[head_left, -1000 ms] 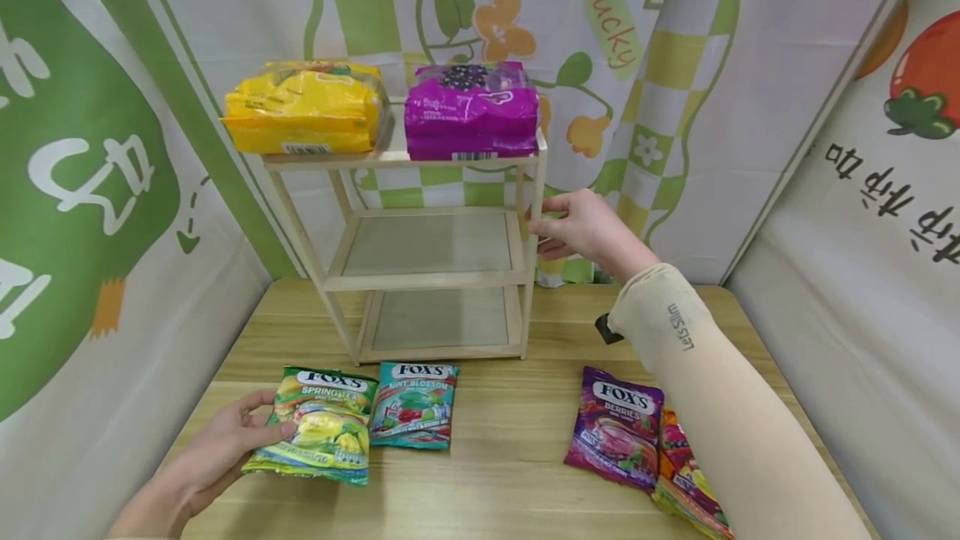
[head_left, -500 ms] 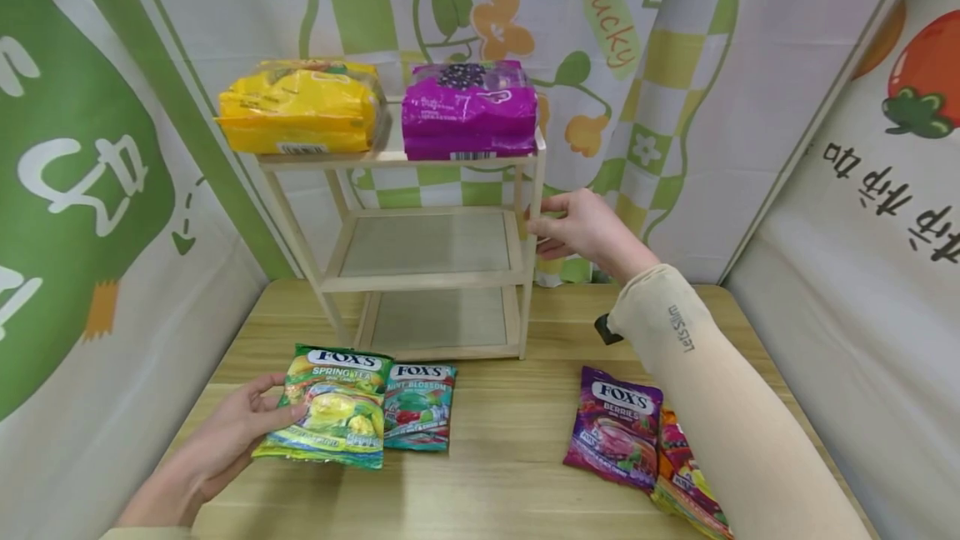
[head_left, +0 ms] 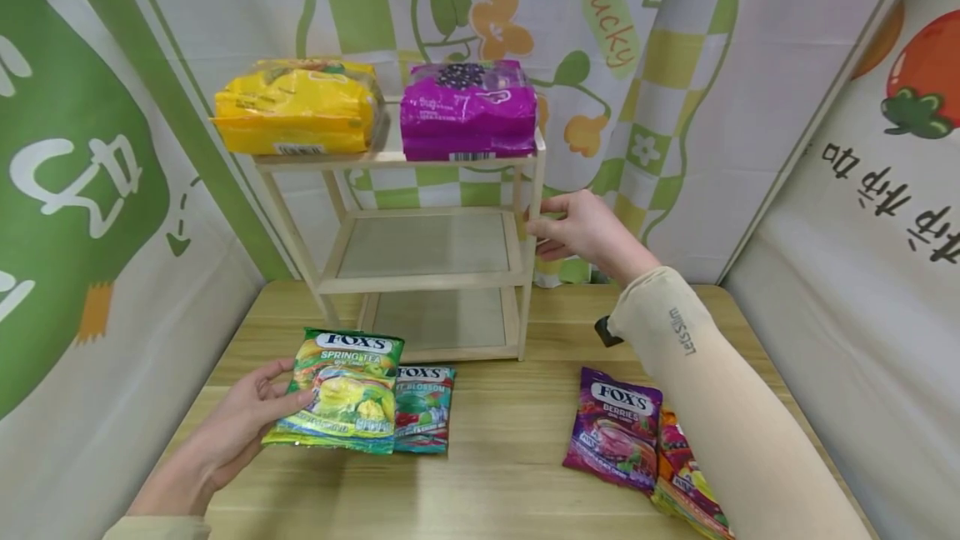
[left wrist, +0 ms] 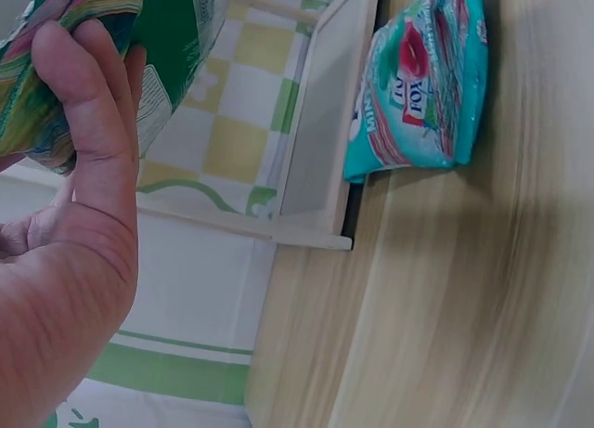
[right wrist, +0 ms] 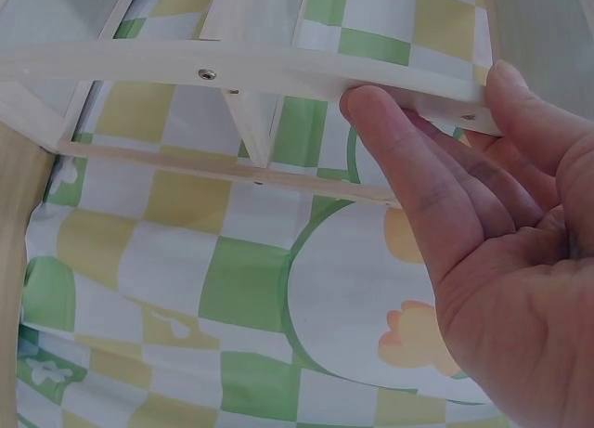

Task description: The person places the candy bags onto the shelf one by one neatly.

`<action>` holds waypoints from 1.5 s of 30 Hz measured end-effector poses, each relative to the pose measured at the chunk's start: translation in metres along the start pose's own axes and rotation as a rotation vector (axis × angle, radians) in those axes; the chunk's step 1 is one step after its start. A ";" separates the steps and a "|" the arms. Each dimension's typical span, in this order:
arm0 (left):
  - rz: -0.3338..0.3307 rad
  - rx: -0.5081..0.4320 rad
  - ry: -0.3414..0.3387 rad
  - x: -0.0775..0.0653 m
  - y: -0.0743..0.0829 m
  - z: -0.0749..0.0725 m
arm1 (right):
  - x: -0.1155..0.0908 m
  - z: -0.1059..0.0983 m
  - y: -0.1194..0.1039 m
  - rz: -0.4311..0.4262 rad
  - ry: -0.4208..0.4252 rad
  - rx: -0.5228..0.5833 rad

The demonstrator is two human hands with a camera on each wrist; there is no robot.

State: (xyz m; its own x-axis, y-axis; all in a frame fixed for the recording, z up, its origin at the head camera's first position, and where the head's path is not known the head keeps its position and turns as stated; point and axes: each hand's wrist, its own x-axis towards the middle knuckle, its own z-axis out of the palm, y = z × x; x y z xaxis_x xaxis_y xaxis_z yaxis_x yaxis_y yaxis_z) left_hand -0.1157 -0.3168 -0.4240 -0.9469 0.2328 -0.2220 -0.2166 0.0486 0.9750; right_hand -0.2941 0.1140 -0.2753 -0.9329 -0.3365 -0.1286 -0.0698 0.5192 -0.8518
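Note:
My left hand holds a green Fox's Spring Tea candy bag by its left side, thumb across the front. The bag is raised off the table, its printed face towards me. In the head view it partly covers a teal Fox's candy bag, which lies on the table before the rack. With my right hand I grip the right front post of a pale wooden rack between thumb and fingers. The right wrist view shows the thumb and fingertips on the post.
On the rack's top shelf sit a yellow bag and a purple bag. Right of the rack, a Fox's Berries bag lies on the wooden table beside an orange-red bag, partly behind my right sleeve. Printed curtains stand around.
My left hand has lifted the green candy bag up and to the right, covering more of the teal bag. The right hand stays on the post.

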 end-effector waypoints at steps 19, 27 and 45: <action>0.189 -0.159 -0.025 0.012 0.017 0.008 | -0.002 0.001 0.000 -0.014 0.014 0.001; 0.230 -0.211 -0.029 0.016 0.023 0.010 | -0.002 0.001 0.000 -0.016 0.010 -0.009; 0.226 -0.252 0.005 0.031 0.035 0.017 | -0.002 0.001 0.001 -0.009 0.011 -0.007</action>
State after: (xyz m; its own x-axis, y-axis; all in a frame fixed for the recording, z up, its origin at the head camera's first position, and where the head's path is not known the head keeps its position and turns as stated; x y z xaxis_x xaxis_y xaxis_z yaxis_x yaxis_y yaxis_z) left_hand -0.1487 -0.2909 -0.3968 -0.9786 0.2058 -0.0007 -0.0524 -0.2457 0.9679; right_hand -0.2917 0.1146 -0.2760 -0.9359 -0.3328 -0.1157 -0.0806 0.5220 -0.8491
